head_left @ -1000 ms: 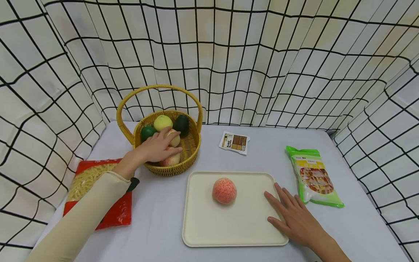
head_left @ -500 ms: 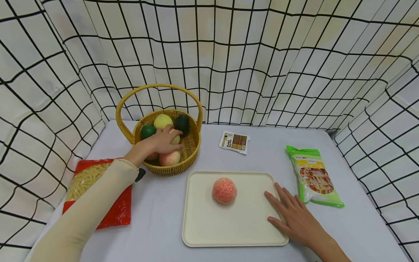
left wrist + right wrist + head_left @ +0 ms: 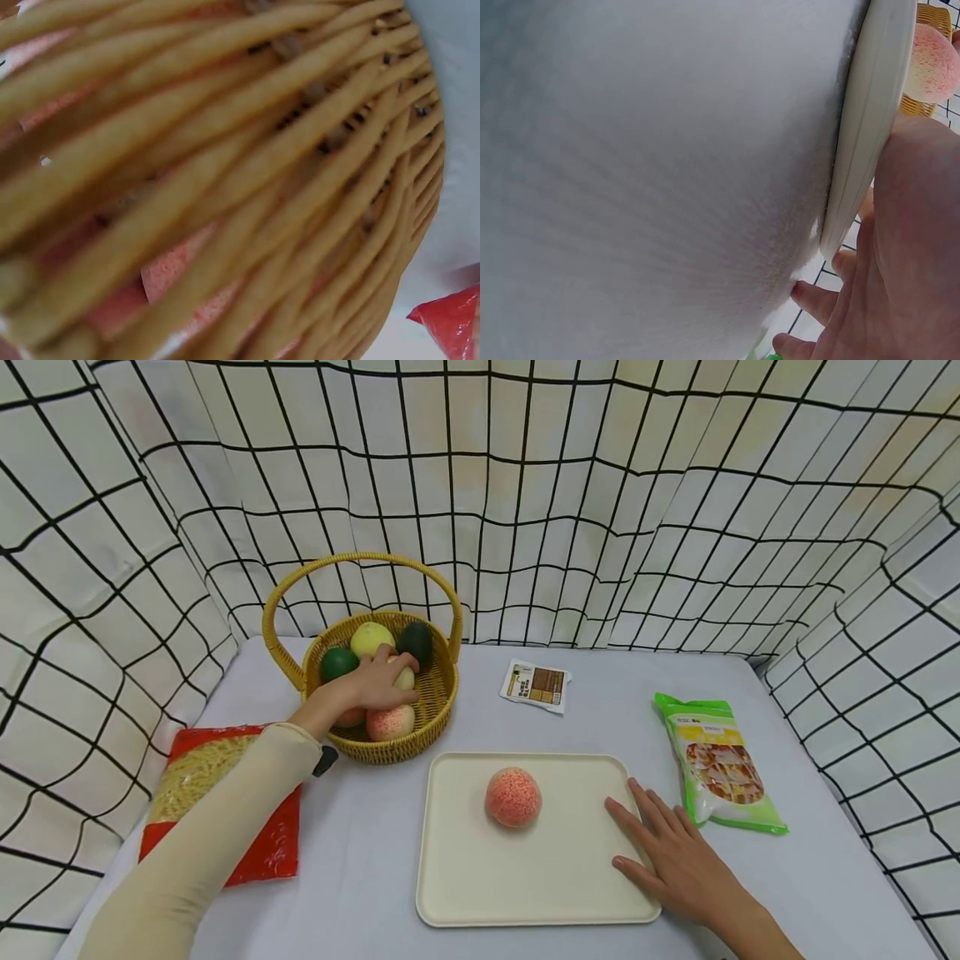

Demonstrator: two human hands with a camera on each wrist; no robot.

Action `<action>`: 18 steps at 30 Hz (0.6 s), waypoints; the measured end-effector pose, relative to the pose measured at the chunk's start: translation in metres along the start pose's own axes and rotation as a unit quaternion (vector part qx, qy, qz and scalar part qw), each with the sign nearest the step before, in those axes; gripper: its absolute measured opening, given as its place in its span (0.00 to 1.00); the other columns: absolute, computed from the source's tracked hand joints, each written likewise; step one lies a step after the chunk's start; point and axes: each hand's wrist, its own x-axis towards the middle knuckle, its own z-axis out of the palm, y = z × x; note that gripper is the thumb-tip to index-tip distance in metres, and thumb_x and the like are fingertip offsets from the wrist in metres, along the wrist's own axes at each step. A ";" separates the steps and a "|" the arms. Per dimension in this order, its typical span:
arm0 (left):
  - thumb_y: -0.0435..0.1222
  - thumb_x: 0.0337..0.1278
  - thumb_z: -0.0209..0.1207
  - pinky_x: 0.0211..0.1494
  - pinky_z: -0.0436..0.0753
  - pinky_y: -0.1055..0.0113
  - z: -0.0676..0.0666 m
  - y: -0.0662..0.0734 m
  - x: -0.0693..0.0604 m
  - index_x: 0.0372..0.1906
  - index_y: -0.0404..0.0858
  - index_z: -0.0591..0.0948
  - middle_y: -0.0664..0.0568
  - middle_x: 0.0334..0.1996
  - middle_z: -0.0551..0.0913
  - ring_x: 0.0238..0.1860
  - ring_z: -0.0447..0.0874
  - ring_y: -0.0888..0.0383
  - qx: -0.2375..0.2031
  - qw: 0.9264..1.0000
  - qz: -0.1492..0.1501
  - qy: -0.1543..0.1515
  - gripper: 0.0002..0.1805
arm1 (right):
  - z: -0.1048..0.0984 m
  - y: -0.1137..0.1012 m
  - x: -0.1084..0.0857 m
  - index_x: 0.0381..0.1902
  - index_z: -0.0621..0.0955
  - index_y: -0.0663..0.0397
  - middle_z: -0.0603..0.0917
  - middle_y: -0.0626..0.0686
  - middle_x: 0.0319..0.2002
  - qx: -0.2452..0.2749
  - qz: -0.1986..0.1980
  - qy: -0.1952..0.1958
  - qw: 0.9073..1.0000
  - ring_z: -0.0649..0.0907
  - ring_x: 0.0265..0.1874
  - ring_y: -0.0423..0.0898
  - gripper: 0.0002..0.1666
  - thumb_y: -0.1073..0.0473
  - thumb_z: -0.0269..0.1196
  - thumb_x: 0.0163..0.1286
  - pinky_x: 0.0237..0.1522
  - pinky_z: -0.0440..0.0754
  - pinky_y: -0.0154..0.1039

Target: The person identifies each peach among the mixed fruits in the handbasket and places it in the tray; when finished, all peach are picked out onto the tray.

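Reaching into the yellow wicker basket (image 3: 408,748), my left hand (image 3: 372,682) has its fingers and thumb around a pale peach (image 3: 406,678), which they partly cover. A pink-and-cream peach (image 3: 390,723) lies just below the hand. Behind the fingers are a yellow-green round fruit (image 3: 372,638), a dark green avocado (image 3: 416,642) and a green fruit (image 3: 338,664). The left wrist view shows only the basket's weave (image 3: 247,165) up close. My right hand (image 3: 678,864) rests with spread fingers on the right edge of the cream tray (image 3: 480,881). A pink peach (image 3: 513,797) sits on this tray.
A red bag of pasta (image 3: 273,843) lies at left, partly under the left forearm. Beyond the tray is a small white-and-brown packet (image 3: 536,686). A green food bag (image 3: 722,766) lies at right. Grid-patterned cloth walls (image 3: 525,510) enclose the table.
My left hand has shifted slightly back and up in the basket, off the lower peach and onto the pale one, its fingers curling more. The right hand stays still.
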 end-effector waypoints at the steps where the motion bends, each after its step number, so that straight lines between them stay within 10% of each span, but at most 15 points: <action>1: 0.50 0.72 0.56 0.71 0.68 0.24 0.000 0.000 0.000 0.73 0.40 0.69 0.26 0.78 0.51 0.74 0.54 0.19 -0.002 1.000 -0.001 0.002 0.31 | 0.000 0.000 0.000 0.83 0.65 0.32 0.61 0.57 0.85 0.000 -0.001 0.001 1.000 0.71 0.78 0.65 0.43 0.34 0.63 0.75 0.70 0.72 0.73; 18: 0.43 0.65 0.71 0.58 0.79 0.34 -0.001 -0.003 -0.012 0.68 0.42 0.73 0.31 0.77 0.58 0.69 0.62 0.23 -0.025 0.990 0.053 0.126 0.31 | -0.001 0.000 0.001 0.83 0.64 0.31 0.60 0.58 0.85 -0.002 0.004 -0.010 1.000 0.70 0.79 0.65 0.43 0.33 0.62 0.76 0.70 0.71 0.74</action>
